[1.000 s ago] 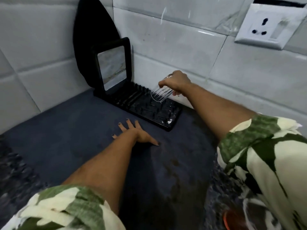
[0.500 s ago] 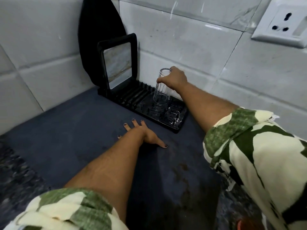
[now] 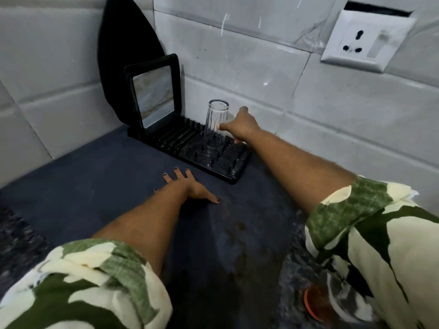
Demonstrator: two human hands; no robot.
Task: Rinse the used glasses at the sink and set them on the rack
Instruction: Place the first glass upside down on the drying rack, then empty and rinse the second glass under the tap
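Note:
A clear ribbed glass (image 3: 215, 124) stands upside down on the black drying rack (image 3: 237, 170) against the tiled wall. My right hand (image 3: 242, 125) is just right of the glass with its fingers spread, the thumb tip at the glass's side, gripping nothing. My left hand (image 3: 190, 187) lies flat, palm down, on the dark counter in front of the rack, fingers apart and empty.
A black-framed panel (image 3: 153, 93) stands upright at the rack's left end, with a black oval board (image 3: 126, 55) behind it in the corner. A white wall socket (image 3: 363, 43) is at upper right. An orange object (image 3: 311, 302) shows at the bottom right, under my sleeve.
My right hand turned the glass mouth down, set it on the rack and let go, drawing back to the right. My left hand stayed flat on the counter.

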